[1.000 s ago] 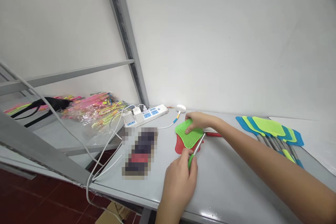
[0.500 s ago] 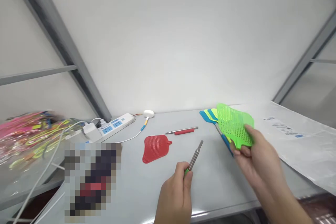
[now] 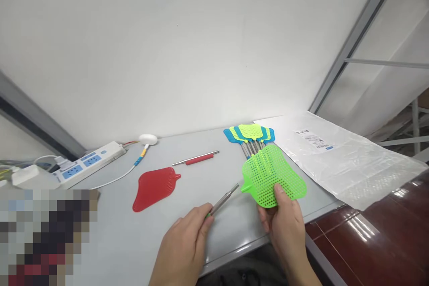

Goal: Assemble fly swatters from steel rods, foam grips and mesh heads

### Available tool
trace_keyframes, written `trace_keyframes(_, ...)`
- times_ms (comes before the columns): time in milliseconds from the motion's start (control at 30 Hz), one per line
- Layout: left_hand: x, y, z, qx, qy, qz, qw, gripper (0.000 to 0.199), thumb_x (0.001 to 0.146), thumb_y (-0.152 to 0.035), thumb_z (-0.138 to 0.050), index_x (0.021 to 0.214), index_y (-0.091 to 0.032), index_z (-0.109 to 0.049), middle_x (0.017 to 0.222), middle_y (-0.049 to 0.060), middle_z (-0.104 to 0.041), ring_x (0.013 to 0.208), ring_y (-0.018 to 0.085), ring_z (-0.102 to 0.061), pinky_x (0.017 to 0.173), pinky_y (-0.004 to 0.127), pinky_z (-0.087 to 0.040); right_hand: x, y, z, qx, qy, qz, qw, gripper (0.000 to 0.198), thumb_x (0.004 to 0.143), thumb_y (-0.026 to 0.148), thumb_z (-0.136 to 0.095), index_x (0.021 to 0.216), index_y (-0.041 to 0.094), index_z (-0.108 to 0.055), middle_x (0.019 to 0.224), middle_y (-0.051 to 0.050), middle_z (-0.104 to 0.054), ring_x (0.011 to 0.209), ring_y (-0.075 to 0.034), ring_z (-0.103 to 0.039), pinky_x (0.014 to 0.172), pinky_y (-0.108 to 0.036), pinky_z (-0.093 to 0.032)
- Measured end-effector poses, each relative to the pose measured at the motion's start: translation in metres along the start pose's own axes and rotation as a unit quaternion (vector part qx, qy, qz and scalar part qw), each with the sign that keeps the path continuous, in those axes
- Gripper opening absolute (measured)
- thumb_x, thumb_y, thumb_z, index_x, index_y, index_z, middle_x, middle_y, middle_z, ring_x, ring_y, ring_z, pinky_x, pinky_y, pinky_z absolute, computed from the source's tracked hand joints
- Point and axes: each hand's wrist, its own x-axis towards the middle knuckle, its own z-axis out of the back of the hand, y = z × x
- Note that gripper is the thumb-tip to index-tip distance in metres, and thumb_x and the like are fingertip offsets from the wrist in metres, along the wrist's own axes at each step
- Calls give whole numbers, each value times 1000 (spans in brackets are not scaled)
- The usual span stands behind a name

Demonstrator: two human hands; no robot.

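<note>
Between thumb and fingers, my right hand (image 3: pixel 284 221) grips a green perforated fly swatter head (image 3: pixel 268 174), its short socket pointing left. My left hand (image 3: pixel 184 243) is closed round a telescopic fly swatter handle (image 3: pixel 225 199); a bit of green shows at its grip and the metal rod points up and right. The rod's tip is close to the socket but apart from it. To the left lies a red swatter head (image 3: pixel 156 187) on the table. Behind it are a metal rod (image 3: pixel 194 158) and a red grip (image 3: pixel 199 159). Fanned behind the green head are several blue and yellow fly swatters (image 3: pixel 250 132).
A white plastic bag (image 3: pixel 321 143) with a label covers the table's right end. On the left are a power strip (image 3: pixel 87 163) and a white device (image 3: pixel 148 139) on a cable. A pixelated patch hides the lower left. The wall (image 3: pixel 187 53) stands behind the table.
My right hand has turned the green head so its socket faces left, toward the rod. The handle in my left hand has tilted further right. The view has swung right.
</note>
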Motion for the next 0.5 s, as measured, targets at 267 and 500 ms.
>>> trace_keyframes(267, 2, -1, -2, 48, -9, -13, 999, 28, 98, -32, -37, 113, -30, -60, 81, 1, -61, 66, 17, -53, 67, 31, -48, 27, -7, 16, 57, 25, -16, 998, 37, 85, 49, -61, 64, 21, -47, 43, 6, -43, 37, -8, -34, 36, -21, -25)
trace_keyframes(500, 5, -3, -2, 58, -22, -44, 997, 27, 97, -26, -38, 114, -30, -59, 83, -1, -59, 72, 16, -52, 77, 33, -44, 28, -13, 16, 32, 57, 4, 998, 39, 86, 52, -59, 66, 20, -51, 47, 5, -44, 41, -9, -35, 38, -22, -25)
